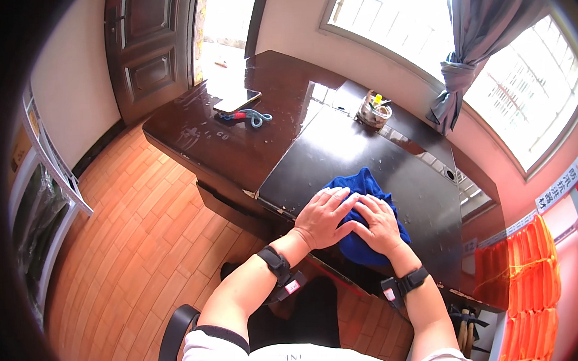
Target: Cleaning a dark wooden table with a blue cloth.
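Observation:
A bunched blue cloth lies on the black panel of the desk, close to its front edge. My left hand rests flat on the cloth's left side, with the fingers stretched out. On its upper right part lies my right hand, likewise flat with fingers extended. The two hands meet over the cloth, fingertips overlapping and thumbs close together. Both palms cover the middle of the cloth, so what is under them is hidden. A dark strap sits on each wrist.
The brown desk carries a phone and a blue-and-red cord at the far left. A glass jar with small items stands at the back. Orange fabric hangs at the right; a grey curtain hangs by the windows.

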`<action>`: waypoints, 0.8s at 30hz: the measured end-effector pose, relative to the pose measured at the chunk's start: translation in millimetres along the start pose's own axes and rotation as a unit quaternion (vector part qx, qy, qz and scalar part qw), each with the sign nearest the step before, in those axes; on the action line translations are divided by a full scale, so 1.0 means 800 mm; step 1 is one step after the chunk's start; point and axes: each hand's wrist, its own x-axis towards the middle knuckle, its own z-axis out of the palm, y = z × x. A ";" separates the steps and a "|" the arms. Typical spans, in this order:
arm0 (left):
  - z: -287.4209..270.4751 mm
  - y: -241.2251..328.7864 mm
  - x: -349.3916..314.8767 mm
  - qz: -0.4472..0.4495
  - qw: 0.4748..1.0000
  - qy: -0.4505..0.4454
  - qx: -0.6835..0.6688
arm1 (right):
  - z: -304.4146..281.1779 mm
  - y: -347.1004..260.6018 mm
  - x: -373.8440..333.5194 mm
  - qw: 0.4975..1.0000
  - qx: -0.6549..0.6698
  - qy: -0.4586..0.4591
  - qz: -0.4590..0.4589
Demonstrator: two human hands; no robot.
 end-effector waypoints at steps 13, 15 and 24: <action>0.001 0.004 0.002 -0.020 0.999 0.016 0.037 | 0.052 0.050 0.125 0.976 -0.091 -0.019 0.197; 0.005 0.003 0.002 -0.025 0.999 0.012 0.039 | 0.054 0.044 0.113 0.979 -0.085 -0.026 0.184; -0.007 -0.006 0.002 -0.044 0.997 0.062 -0.018 | -0.005 -0.009 -0.019 0.999 -0.024 0.018 0.029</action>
